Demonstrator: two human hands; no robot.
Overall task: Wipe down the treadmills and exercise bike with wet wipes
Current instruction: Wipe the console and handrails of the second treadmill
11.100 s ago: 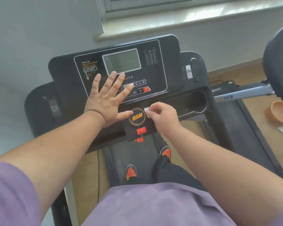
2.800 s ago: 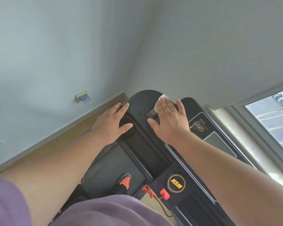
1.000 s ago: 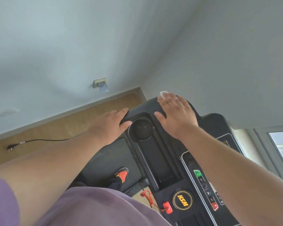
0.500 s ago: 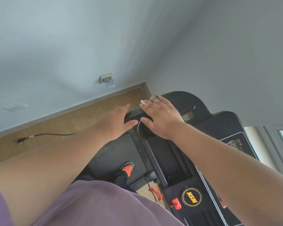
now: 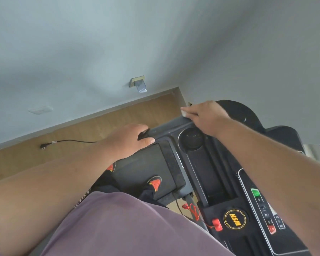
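Observation:
The black treadmill console (image 5: 227, 183) runs from the lower right up to the centre. My right hand (image 5: 208, 117) lies with fingers stretched out over the console's left handrail (image 5: 166, 129), pressing a small white wet wipe (image 5: 183, 112) against the rail's upper edge. The wipe shows only at my fingertips. My left hand (image 5: 128, 139) grips the outer end of the same handrail, fingers over the top and thumb underneath. A round cup holder (image 5: 190, 138) sits between my hands.
The treadmill belt (image 5: 146, 167) lies below with my red and black shoes (image 5: 154, 182) on it. A red safety key (image 5: 217, 224) with its cord hangs by the HSM badge. A loose cable (image 5: 70, 141) lies on the wood floor, near a wall socket (image 5: 139, 84).
My right hand has slid the wipe off the cup holder and outward up the handrail's edge. The cup holder is uncovered. My left hand stays at the rail's end.

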